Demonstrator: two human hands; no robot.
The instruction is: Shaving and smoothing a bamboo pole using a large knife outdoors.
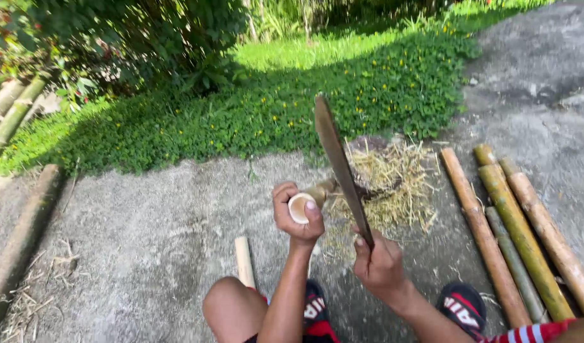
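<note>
Trimming a bamboo piece (306, 202) over the concrete ground (146, 235): left hand (296, 216) clamped around its cut end, right hand (380, 263) gripping a long blade (340, 166) raised against it. Probably needing a careful downward stroke, away from the fingers.

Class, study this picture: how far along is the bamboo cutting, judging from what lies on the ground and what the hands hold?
Done: shavings already heaped. In hand: left hand grips a bamboo piece; right hand raises a long blade. Left: bamboo poles lie alongside, seemingly unsplit.
</note>
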